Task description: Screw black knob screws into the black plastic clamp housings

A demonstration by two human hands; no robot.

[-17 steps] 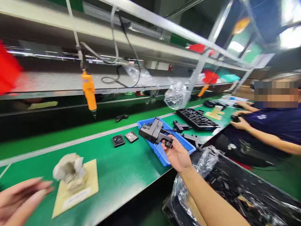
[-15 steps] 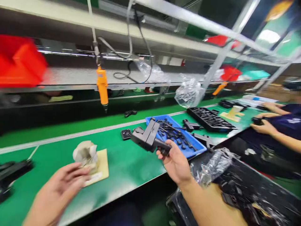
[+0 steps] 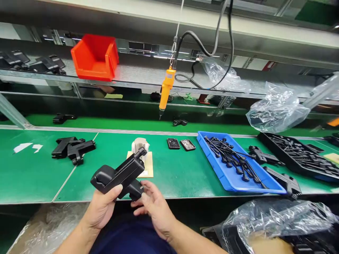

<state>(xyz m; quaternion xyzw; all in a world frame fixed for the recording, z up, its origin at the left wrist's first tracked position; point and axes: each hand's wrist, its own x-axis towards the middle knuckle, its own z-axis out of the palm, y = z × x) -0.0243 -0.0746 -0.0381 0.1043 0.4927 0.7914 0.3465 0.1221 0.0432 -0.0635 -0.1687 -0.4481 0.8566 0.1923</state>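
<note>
— Over the near edge of the counter point(image 3: 172, 176), what have you got?

— One black plastic housing point(image 3: 119, 174), tilted, nose toward the beige fixture point(image 3: 140, 146) just beyond it. My left hand point(image 3: 102, 208) grips it from beneath, thumb on its side. My right hand point(image 3: 153, 208) pinches its lower grip.

— Right of the housing?

— Blue tray point(image 3: 227, 180) of black parts; orange screwdriver point(image 3: 165, 88) hangs above.

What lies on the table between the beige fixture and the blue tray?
In the head view, two small dark trays lie side by side on green mat between the beige fixture and the blue tray.
</note>
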